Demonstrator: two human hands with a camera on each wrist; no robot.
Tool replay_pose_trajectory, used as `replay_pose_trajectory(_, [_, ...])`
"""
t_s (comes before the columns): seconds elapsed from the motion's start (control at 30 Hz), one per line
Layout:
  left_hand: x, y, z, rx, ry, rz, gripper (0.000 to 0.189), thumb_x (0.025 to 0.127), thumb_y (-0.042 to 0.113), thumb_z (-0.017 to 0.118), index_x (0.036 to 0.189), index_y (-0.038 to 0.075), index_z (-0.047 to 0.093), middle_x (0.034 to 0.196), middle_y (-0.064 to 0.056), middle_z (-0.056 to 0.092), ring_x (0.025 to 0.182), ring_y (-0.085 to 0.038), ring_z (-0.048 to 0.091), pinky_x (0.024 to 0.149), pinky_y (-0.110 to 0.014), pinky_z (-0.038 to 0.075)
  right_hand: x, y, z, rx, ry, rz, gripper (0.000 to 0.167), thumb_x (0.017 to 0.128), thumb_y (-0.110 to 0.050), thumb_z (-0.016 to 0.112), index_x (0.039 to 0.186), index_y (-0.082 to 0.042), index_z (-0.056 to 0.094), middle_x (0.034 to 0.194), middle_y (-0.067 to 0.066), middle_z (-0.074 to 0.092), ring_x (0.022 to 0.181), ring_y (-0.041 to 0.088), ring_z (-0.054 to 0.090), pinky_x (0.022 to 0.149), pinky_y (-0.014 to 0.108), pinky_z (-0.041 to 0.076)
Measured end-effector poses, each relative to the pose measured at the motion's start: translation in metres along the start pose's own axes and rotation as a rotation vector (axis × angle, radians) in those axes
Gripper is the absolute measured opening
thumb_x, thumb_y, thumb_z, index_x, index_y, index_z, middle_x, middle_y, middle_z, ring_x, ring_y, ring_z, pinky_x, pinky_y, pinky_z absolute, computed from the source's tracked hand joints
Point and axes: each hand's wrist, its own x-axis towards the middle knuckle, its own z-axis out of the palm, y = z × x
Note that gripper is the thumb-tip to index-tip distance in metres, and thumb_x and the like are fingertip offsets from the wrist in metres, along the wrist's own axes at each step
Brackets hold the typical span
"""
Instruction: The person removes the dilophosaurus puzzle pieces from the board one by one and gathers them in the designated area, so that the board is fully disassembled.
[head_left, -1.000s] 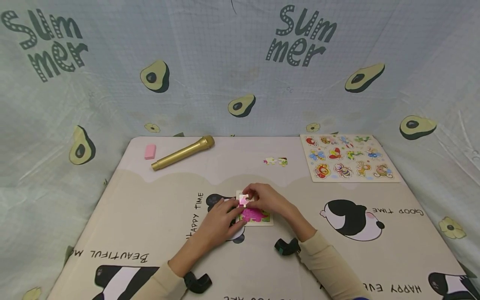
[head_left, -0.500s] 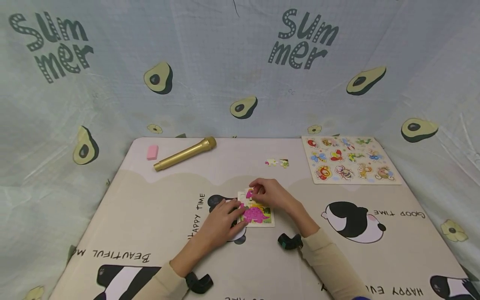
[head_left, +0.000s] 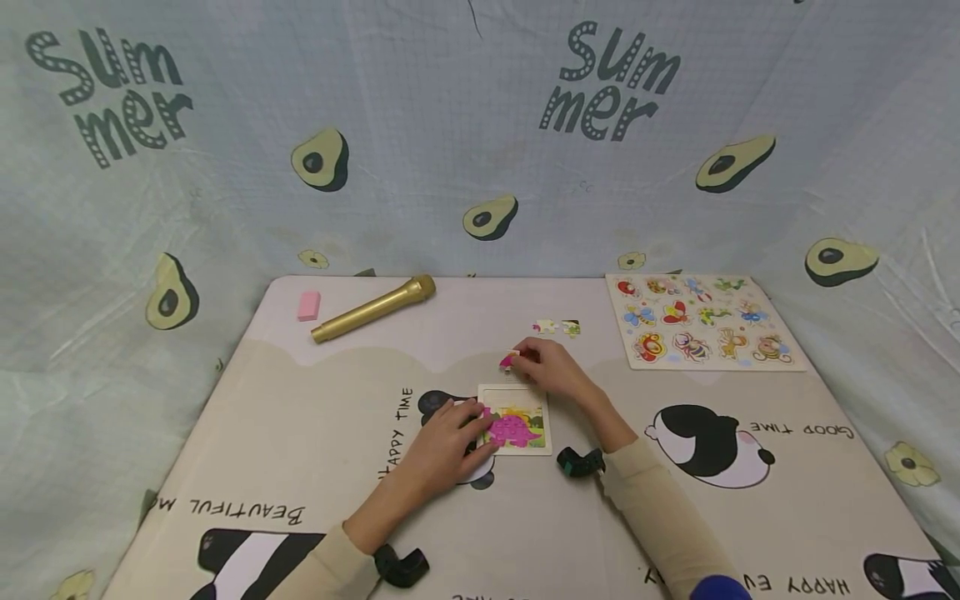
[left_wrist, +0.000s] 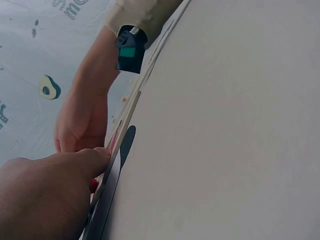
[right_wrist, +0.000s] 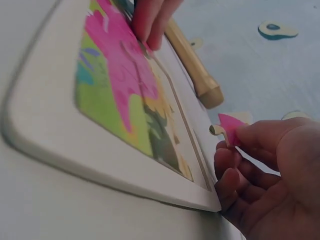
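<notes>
1. Near the middle of the table (head_left: 337, 433), a small puzzle tray (head_left: 525, 452) lies flat, a pink dinosaur picture (head_left: 513, 430) filling its near part and a pale base (head_left: 525, 397) showing along its far side.
2. The left hand (head_left: 454, 435) rests on the tray's left edge, fingers loosely spread over the picture's side.
3. The right hand (head_left: 551, 367) pinches a pink puzzle piece (head_left: 507, 361) between thumb and fingers, just beyond the tray's far edge and apart from it.
4. Farther back, two loose pieces (head_left: 545, 327) lie side by side.
5. A board of colourful bugs (head_left: 665, 360) lies to their right; to their left, a gold microphone (head_left: 372, 311) slants near a pink block (head_left: 308, 306).
</notes>
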Motion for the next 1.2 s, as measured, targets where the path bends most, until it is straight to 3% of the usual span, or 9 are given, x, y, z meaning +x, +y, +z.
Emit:
replay_pose_trajectory(0.3, [0.000,0.000,0.001,-0.008,-0.005,-0.011,0.038,0.095,0.038,0.066,0.122,0.012,0.071,0.126,-0.009,0.067,0.121,-0.027,0.063,0.110,-0.053,0.045,0.015,0.001,-0.004,0.055,0.126,0.047,0.030,0.101,-0.022,0.061,0.123,-0.002,0.063,0.085,0.009,0.068,0.065,0.013,0.062,0.060,0.023,0.051])
replay_pose_trajectory(0.57, [0.000,0.001,0.002,-0.007,0.001,-0.008,0.038,0.095,0.038,0.066,0.122,0.012,0.071,0.126,-0.009,0.067,0.121,-0.027,0.063,0.111,-0.053,0.045,0.029,0.004,-0.004,0.108,0.252,0.082,0.030,0.098,-0.018,0.064,0.121,0.001,0.061,0.081,0.012,0.066,0.059,0.012,0.062,0.056,0.022,0.052])
replay_pose_trajectory(0.77, [-0.001,0.002,0.003,-0.002,-0.007,-0.009,0.038,0.095,0.038,0.066,0.123,0.013,0.071,0.126,-0.008,0.066,0.123,-0.026,0.063,0.112,-0.052,0.044,0.033,0.004,-0.005,0.072,0.277,0.108,0.030,0.098,-0.013,0.061,0.124,0.003,0.062,0.084,0.014,0.069,0.059,0.011,0.064,0.058,0.020,0.054])
replay_pose_trajectory(1.2, [-0.002,0.003,0.004,-0.010,-0.013,-0.020,0.038,0.096,0.039,0.065,0.124,0.014,0.071,0.128,-0.007,0.066,0.124,-0.025,0.062,0.113,-0.052,0.043,0.037,0.006,-0.002,-0.036,0.328,0.145,0.033,0.100,-0.012,0.056,0.127,0.004,0.062,0.083,0.013,0.066,0.063,0.015,0.056,0.056,0.021,0.044])
